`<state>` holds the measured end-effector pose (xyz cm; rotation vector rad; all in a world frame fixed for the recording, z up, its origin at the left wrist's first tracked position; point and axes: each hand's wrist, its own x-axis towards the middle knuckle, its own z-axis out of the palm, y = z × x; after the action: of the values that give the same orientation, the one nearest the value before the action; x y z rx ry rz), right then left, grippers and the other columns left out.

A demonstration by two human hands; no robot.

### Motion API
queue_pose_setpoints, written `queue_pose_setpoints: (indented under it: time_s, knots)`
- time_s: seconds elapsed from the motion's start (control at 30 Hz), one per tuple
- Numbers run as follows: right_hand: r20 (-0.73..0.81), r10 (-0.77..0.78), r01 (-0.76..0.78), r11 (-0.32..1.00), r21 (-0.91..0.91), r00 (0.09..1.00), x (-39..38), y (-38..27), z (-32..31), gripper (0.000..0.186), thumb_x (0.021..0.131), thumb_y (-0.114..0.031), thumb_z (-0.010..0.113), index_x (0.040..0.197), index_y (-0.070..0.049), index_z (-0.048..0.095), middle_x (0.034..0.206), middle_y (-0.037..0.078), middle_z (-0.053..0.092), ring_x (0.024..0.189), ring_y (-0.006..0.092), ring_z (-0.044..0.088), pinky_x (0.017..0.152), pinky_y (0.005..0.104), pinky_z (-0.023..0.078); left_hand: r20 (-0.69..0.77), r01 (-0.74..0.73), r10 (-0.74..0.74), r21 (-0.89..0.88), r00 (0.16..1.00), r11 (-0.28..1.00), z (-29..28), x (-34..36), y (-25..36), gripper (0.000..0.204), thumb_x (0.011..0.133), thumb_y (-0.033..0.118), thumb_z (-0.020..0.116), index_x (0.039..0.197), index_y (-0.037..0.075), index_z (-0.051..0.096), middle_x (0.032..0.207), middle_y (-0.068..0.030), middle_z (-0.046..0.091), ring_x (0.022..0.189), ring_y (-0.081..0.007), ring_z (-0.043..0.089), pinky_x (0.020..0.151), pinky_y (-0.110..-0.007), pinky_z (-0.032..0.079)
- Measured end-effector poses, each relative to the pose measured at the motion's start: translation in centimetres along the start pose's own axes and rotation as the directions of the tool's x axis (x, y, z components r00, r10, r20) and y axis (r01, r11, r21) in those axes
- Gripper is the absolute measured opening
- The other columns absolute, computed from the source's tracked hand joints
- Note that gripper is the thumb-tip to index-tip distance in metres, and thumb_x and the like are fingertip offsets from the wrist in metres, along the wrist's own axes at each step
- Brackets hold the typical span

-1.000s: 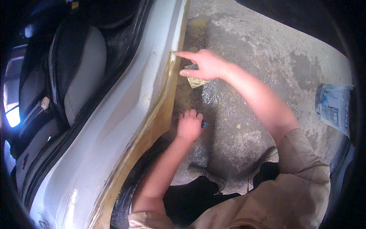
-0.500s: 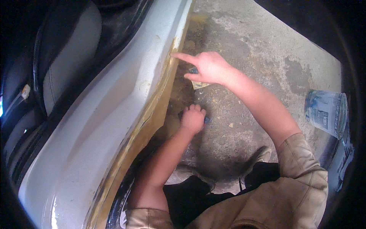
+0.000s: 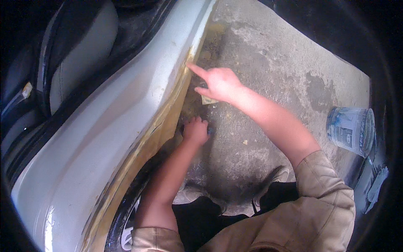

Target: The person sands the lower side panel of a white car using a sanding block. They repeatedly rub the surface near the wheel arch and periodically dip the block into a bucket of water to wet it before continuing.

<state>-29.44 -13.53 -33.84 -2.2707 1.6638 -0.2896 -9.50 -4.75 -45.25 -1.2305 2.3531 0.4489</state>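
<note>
My right hand [image 3: 220, 84] has its index fingertip against the yellowish, rough edge of a white car body panel [image 3: 105, 147], with the thumb held out. Its other fingers are curled, apparently on a yellowish square piece [image 3: 208, 100] mostly hidden beneath the hand. Lower down, my left hand [image 3: 195, 130] is closed round a dark bluish object [image 3: 208, 131], mostly covered by the fingers, beside brown masking material [image 3: 166, 130] that runs along the panel.
Dark and grey car seat trim [image 3: 79, 67] fills the left. A bluish plastic bucket [image 3: 348, 128] is at the right, near a paint-smeared item [image 3: 375, 189]. Below the panel is a tyre [image 3: 121, 222]; my shoes [image 3: 275, 176] are on the concrete floor [image 3: 273, 50].
The view has shifted, so the bucket and floor appear further left. My right index finger stays on the panel's edge, now slightly lower along it; my left hand remains closed.
</note>
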Motion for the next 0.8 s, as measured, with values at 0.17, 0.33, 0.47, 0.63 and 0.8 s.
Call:
queue_pose_setpoints:
  time_s: [0.17,0.33,0.47,0.63,0.8]
  knots:
    - [-0.157,0.223,-0.112,0.847,0.519,0.962,-0.9,-0.8,0.3,0.054,0.093,-0.049,0.075,0.131,-0.011,0.067,0.088,0.017,0.074,0.082,0.0299,0.074,0.075,0.0429,0.059,0.001,0.010,-0.010,-0.024,1.000,1.000,-0.6,0.9,0.8,0.049,0.083,0.042,0.082,0.119,0.012,0.069,0.127,-0.0139,0.063,0.126,-0.0345,0.057,0.107,-0.056,0.047]
    - [0.313,0.513,-0.278,-0.146,0.949,0.800,-0.3,-1.7,1.0,0.036,0.092,-0.034,0.081,0.105,-0.002,0.073,0.093,0.009,0.076,0.079,0.0174,0.072,0.070,0.0356,0.058,-0.026,-0.015,0.014,-0.051,1.000,0.999,-1.2,1.5,1.4,0.049,0.082,0.040,0.082,0.120,0.013,0.069,0.126,-0.0143,0.063,0.126,-0.0336,0.058,0.105,-0.053,0.049]
    - [0.304,0.487,-0.183,-0.281,0.942,0.819,1.2,-2.2,1.9,0.030,0.093,-0.022,0.077,0.114,-0.001,0.070,0.100,0.007,0.075,0.089,0.0188,0.071,0.080,0.0349,0.056,-0.014,-0.014,0.013,-0.065,1.000,0.998,-1.9,1.6,1.4,0.048,0.085,0.041,0.080,0.124,0.014,0.069,0.130,-0.0127,0.062,0.125,-0.0310,0.058,0.103,-0.049,0.049]
    - [0.294,0.537,-0.133,-0.317,0.939,0.791,3.1,-2.9,3.1,0.023,0.095,-0.018,0.073,0.111,-0.001,0.070,0.099,0.008,0.074,0.088,0.0185,0.071,0.076,0.0360,0.057,-0.004,0.006,-0.006,-0.100,1.000,0.995,-1.7,1.7,1.0,0.050,0.084,0.040,0.081,0.125,0.014,0.068,0.131,-0.0141,0.062,0.126,-0.0340,0.059,0.104,-0.050,0.049]
    - [0.172,0.727,-0.072,-0.167,0.983,0.665,4.5,-4.3,4.3,0.028,0.095,-0.019,0.073,0.115,0.001,0.069,0.103,0.010,0.074,0.090,0.0199,0.070,0.082,0.0368,0.055,0.030,-0.009,0.012,-0.106,0.999,0.994,-1.2,1.8,0.4,0.052,0.085,0.039,0.080,0.129,0.014,0.067,0.134,-0.0145,0.061,0.126,-0.0356,0.059,0.105,-0.051,0.049]
